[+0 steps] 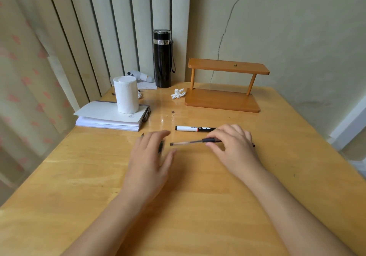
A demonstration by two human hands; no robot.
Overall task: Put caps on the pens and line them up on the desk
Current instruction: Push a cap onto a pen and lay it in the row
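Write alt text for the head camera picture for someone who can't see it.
A right hand holds a clear pen over a wooden desk; the left hand covers something dark. Behind lies a white marker.

You face a pale wooden desk [198, 206] pushed into a corner, its glossy top catching soft daylight. On your left hangs a cream curtain [23, 73] with faded pink patterning, beside vertical blinds [111, 27] whose dark gaps run floor-ward behind the desk. On your right, a cream plaster wall [297, 27] carries a long crack [227, 27] running down from the upper edge toward a small two-tier wooden shelf [225, 85] that stands at the desk's far edge
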